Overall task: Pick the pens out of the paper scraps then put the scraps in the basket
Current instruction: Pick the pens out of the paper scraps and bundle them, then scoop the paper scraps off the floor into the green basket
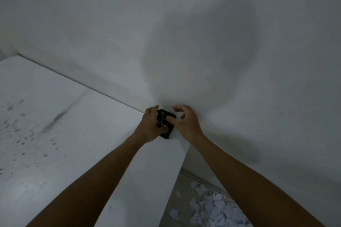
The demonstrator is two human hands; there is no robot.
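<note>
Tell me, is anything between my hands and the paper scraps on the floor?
Yes. Both hands are up at a small black object on the white table by the wall; the left hand grips it, the right hand touches it. The paper scraps lie below, past the table edge.

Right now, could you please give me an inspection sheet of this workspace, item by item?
Surface: white tabletop with dark spots and a streak on its left part, pushed against a white wall.
Job's things: paper scraps heaped on the floor at the lower right; no pens or basket seen.
Clutter: a small black object at the table's far corner; what it is cannot be told.
Grippers: left hand grips the black object; right hand has its fingers curled above the object and its thumb touches it.
Cables: nothing seen.
Surroundings: tiled floor beside the table; dim light.
</note>
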